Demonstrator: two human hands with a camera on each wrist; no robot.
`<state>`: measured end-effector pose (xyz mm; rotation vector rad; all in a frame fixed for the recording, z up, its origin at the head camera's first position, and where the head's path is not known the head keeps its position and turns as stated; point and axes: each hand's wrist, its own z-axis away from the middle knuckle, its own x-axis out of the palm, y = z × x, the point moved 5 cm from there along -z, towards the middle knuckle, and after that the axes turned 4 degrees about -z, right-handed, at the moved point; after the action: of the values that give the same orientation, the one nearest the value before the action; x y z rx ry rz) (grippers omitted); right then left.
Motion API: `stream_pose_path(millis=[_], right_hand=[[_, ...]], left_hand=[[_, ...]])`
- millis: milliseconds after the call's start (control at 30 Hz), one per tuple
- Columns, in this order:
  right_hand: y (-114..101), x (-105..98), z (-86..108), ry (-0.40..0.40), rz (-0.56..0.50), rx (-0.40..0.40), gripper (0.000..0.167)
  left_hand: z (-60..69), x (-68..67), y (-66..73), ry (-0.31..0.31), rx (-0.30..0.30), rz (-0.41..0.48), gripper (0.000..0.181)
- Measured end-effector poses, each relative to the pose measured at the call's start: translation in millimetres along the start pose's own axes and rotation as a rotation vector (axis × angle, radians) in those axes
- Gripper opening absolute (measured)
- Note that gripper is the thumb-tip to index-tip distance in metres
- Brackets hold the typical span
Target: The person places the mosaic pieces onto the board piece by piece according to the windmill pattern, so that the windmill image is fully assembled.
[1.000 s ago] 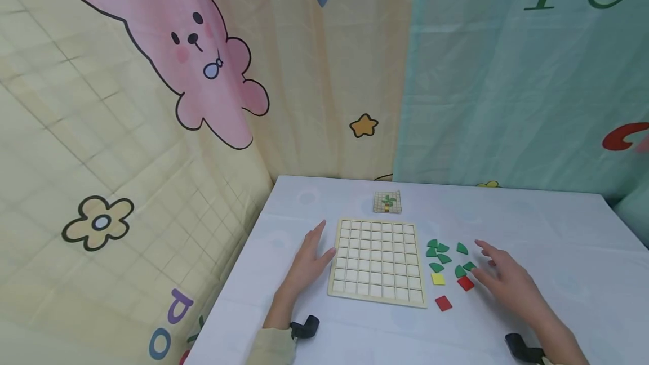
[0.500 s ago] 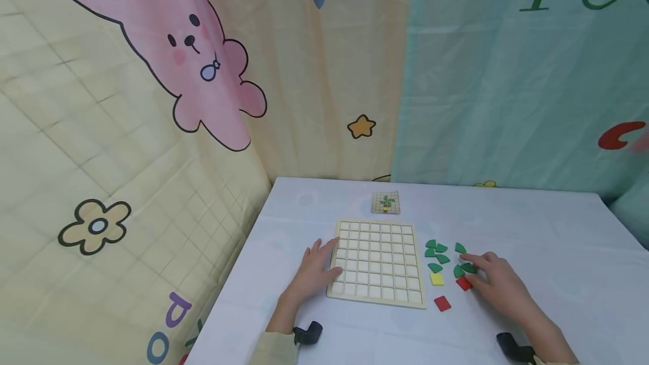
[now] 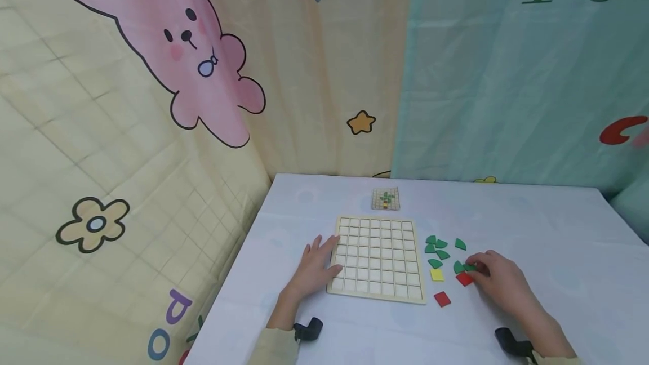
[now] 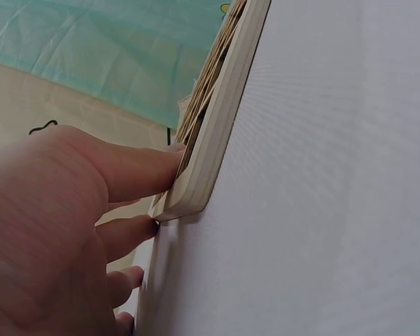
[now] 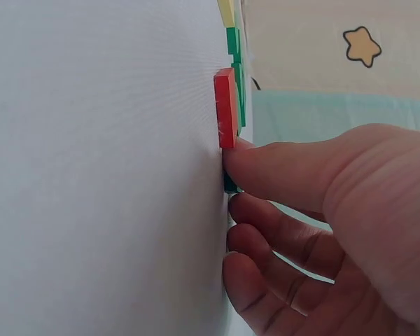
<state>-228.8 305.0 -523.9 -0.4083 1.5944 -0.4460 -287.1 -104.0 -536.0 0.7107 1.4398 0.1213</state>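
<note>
My left hand (image 3: 311,269) rests with spread fingers on the left edge of a square pale wooden grid board (image 3: 376,259). In the left wrist view, the thumb (image 4: 143,171) lies over the rim near a corner of the board. To the right of the board, my right hand (image 3: 502,279) pinches a green quarter-round tile (image 3: 470,267) between thumb and index finger, low at the tabletop. A red square tile (image 3: 463,279) lies against the thumb tip, also visible in the right wrist view. Another green tile (image 3: 458,267) sits just left of the pinched one.
Several green quarter-round tiles (image 3: 442,254) lie between board and right hand, with a yellow square tile (image 3: 437,275) and a second red square tile (image 3: 442,299) below them. Behind the board is a small pattern card (image 3: 386,199). Printed curtains (image 3: 324,72) hang behind the white table (image 3: 552,224).
My right hand has moved left and down to the green tiles, its thumb and index closing on one. My left hand has come onto the board's left edge from beside it.
</note>
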Motion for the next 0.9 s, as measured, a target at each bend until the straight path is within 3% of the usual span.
stream_pose_path(millis=[367,900], right_hand=[[1.8,0.4,0.1,-0.046,-0.063,0.049,0.019],[5.2,-17.2,2.3,-0.048,-0.14,0.101,0.032]], left_hand=[[0.6,0.3,-0.8,0.004,0.005,-0.005,0.069],[3.1,-3.0,3.0,-0.008,0.011,-0.008,0.067]])
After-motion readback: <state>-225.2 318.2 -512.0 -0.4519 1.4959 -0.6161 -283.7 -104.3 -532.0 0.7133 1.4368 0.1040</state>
